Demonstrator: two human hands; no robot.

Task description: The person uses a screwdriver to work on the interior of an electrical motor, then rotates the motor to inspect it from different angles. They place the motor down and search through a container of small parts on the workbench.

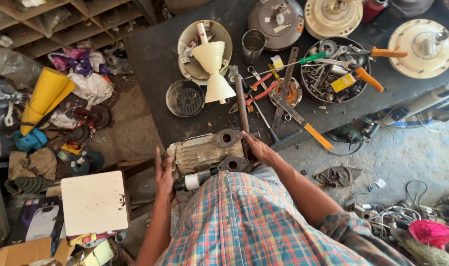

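Looking down over a checked shirt (pixel 244 221) at a cluttered workshop, left to right:

Far left: yellow cone (pixel 45 96) lying on a heap of rags and parts on the floor; white square board (pixel 94 202) just below it.

Left hand (pixel 164 175): pressed flat against the left end of the motor, fingers straight, grip open and closed round nothing.

Motor (pixel 207 152): dirty cream-coloured pump motor, resting at the near edge of the dark surface (pixel 150 59), close against the body (two round flanged ports facing up on its right side).

Right hand (pixel 256 148): laid on the motor's right end by the ports, fingers curled against the housing; cannot tell how firmly the grip closes.

Hammer (pixel 240 101): wooden handle lying on the surface, its near end just beside the right hand.

Centre: cream funnel-shaped cover (pixel 212 66), steel cup (pixel 253 45).

Right: bowl of tools (pixel 332 74), orange-handled pliers (pixel 367 78) on its rim.
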